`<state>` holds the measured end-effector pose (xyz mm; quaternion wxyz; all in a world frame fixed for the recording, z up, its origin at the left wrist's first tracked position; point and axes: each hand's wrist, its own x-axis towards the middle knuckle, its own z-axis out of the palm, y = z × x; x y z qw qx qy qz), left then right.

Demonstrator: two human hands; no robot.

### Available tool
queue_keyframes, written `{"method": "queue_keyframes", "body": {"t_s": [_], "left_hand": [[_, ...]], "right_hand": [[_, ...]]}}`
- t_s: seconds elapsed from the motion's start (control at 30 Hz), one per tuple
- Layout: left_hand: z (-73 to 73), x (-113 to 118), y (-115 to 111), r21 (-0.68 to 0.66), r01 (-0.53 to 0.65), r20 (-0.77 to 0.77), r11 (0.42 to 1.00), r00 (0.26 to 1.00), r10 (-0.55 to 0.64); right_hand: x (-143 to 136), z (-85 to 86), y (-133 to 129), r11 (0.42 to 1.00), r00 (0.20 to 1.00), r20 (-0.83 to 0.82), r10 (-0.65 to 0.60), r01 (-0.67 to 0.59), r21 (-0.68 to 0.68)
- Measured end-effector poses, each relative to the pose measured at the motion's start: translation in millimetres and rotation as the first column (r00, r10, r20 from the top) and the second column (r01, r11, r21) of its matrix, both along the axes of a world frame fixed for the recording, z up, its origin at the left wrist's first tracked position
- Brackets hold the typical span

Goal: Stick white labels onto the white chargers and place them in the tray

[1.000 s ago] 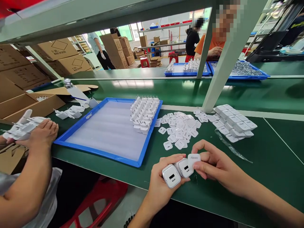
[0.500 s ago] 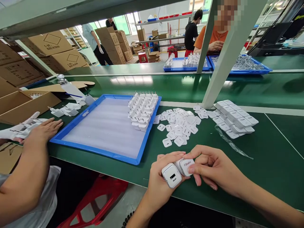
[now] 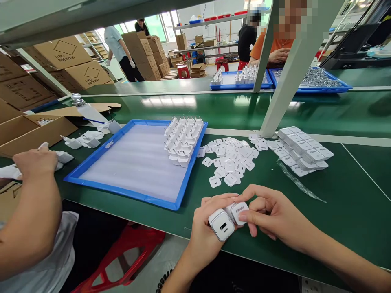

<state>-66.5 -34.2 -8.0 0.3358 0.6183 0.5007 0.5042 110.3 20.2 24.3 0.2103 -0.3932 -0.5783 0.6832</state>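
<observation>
Two white chargers (image 3: 229,218) gripped side by side above the near worktop (image 3: 336,211) edge.
Left hand (image 3: 205,228) clenched around both; right hand (image 3: 269,213) fingers pressing a label on the right one. Loose labels (image 3: 232,160) just beyond, blue tray (image 3: 134,195) with upright chargers to the left.

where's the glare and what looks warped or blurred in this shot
Head view: window glare streaks the green conveyor belt; wide-angle distortion tilts the grey post and shelf frame; faces at the back are pixelated; the chargers in the left hand and right hand stay sharp.
</observation>
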Motion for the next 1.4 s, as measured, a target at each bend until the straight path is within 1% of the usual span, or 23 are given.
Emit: {"method": "queue_keyframes", "body": {"t_s": [0.3,0.4,0.5,0.57,0.67,0.77,0.87,0.93,1.0,1.07,1.13,1.2,1.27,1.33,1.4], "left_hand": [[-4.4,-0.9,0.7,0.081,0.019,-0.059,0.997,0.998,-0.014],[-4.2,-0.8,-0.1,0.056,0.013,-0.036,0.998,0.999,-0.011],[-2.0,-1.0,0.4,-0.024,0.007,0.053,1.0,0.999,-0.006],[-0.5,-1.6,1.1,-0.085,0.019,0.139,0.996,0.99,-0.007],[1.0,-3.4,2.2,-0.143,0.054,0.253,0.988,0.967,-0.016],[1.7,-6.0,2.9,-0.174,0.097,0.328,0.98,0.944,-0.035],[1.5,-7.8,3.2,-0.196,0.141,0.384,0.97,0.922,-0.057],[1.0,-7.7,3.1,-0.193,0.157,0.384,0.969,0.92,-0.072],[0.5,-6.3,2.7,-0.155,0.16,0.347,0.975,0.933,-0.098],[0.2,-4.7,2.5,-0.105,0.174,0.303,0.979,0.943,-0.135],[0.2,-4.1,2.6,-0.086,0.184,0.281,0.979,0.947,-0.154],[0.3,-4.8,2.7,-0.126,0.18,0.293,0.976,0.946,-0.137],[0.5,-6.0,2.6,-0.189,0.156,0.311,0.97,0.946,-0.091],[0.4,-6.7,2.0,-0.238,0.132,0.31,0.962,0.949,-0.053],[0.0,-6.6,1.1,-0.25,0.11,0.278,0.962,0.96,-0.037]], "right_hand": [[0.8,7.5,2.3,0.998,0.999,0.036,0.027,-0.025,-0.058],[-0.4,5.6,2.2,0.999,0.997,0.069,0.019,-0.015,-0.048],[-2.6,1.2,0.5,0.999,0.996,0.078,-0.039,0.039,0.002],[-3.3,-1.6,-0.6,0.999,0.999,0.025,-0.04,0.04,-0.001],[-0.9,-3.9,-0.4,0.997,0.993,-0.11,0.041,-0.048,-0.061],[3.9,-4.4,1.8,0.985,0.968,-0.225,0.113,-0.14,-0.105],[5.5,-6.1,3.5,0.974,0.948,-0.291,0.129,-0.176,-0.142],[3.8,-8.7,3.5,0.973,0.945,-0.31,0.103,-0.16,-0.165],[1.0,-11.6,2.7,0.978,0.95,-0.305,0.063,-0.121,-0.173],[-1.2,-13.1,1.5,0.982,0.96,-0.276,0.041,-0.089,-0.164],[-1.9,-12.5,0.5,0.987,0.971,-0.237,0.039,-0.075,-0.144],[-1.8,-10.3,-0.2,0.992,0.978,-0.205,0.039,-0.062,-0.109],[-2.0,-8.5,-1.0,0.995,0.982,-0.185,0.029,-0.046,-0.085],[-3.5,-8.3,-2.9,0.996,0.984,-0.178,0.01,-0.026,-0.091],[-5.8,-9.7,-5.8,0.993,0.987,-0.162,-0.019,0.001,-0.114]]}}
